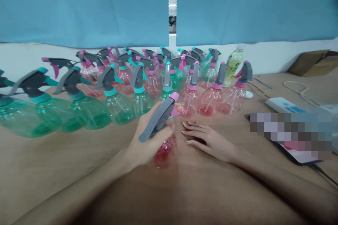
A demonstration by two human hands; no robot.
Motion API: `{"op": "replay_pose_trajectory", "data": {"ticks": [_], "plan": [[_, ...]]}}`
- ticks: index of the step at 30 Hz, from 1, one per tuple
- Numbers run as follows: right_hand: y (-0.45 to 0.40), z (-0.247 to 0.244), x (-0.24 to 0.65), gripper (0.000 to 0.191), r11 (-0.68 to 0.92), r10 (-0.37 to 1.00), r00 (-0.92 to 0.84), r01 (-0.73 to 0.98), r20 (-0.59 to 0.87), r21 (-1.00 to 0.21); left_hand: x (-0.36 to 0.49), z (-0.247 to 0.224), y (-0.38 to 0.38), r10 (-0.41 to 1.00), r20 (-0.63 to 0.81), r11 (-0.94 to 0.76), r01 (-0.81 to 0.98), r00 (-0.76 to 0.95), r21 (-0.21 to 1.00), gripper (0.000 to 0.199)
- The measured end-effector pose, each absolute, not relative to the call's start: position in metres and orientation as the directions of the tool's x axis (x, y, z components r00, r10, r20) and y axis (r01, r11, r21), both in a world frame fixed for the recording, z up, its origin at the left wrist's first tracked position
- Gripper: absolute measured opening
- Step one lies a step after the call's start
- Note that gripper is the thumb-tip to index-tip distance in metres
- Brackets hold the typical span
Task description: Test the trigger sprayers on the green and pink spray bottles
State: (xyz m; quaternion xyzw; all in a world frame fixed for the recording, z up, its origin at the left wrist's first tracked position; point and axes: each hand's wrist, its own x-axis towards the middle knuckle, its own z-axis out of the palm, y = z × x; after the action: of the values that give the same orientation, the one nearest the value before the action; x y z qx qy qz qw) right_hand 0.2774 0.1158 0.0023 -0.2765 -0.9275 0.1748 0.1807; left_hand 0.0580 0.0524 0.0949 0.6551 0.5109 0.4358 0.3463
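My left hand (151,135) is wrapped round the neck of a pink spray bottle (165,153), whose grey and pink trigger head (160,117) points away from me. The bottle is see-through, and my fingers hide its collar. To its right, my right hand (202,137) rests on the wooden table (118,190), fingers spread and holding nothing. Just beyond my hands stand pink spray bottles (208,103) with grey heads and pink collars. Green spray bottles (88,110) with teal collars line the left side.
More pink and green spray bottles crowd behind the front row. A drink bottle (233,63) with yellowish liquid stands at the back right. Further right lie a white box (282,104), a partly blurred phone-like device (303,154), cables (298,89) and a cardboard box (308,65). Blue cloth (84,7) covers the wall.
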Motion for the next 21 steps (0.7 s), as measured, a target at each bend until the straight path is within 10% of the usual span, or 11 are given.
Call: {"op": "replay_pose_trajectory", "data": {"ticks": [21], "plan": [[0.1156,0.0013,0.2775,0.04,0.777,0.585,-0.773,0.448,0.246,-0.441,0.0589,0.101,0.0536,0.931,0.343,-0.359,0.485,0.125,0.798,0.01]]}}
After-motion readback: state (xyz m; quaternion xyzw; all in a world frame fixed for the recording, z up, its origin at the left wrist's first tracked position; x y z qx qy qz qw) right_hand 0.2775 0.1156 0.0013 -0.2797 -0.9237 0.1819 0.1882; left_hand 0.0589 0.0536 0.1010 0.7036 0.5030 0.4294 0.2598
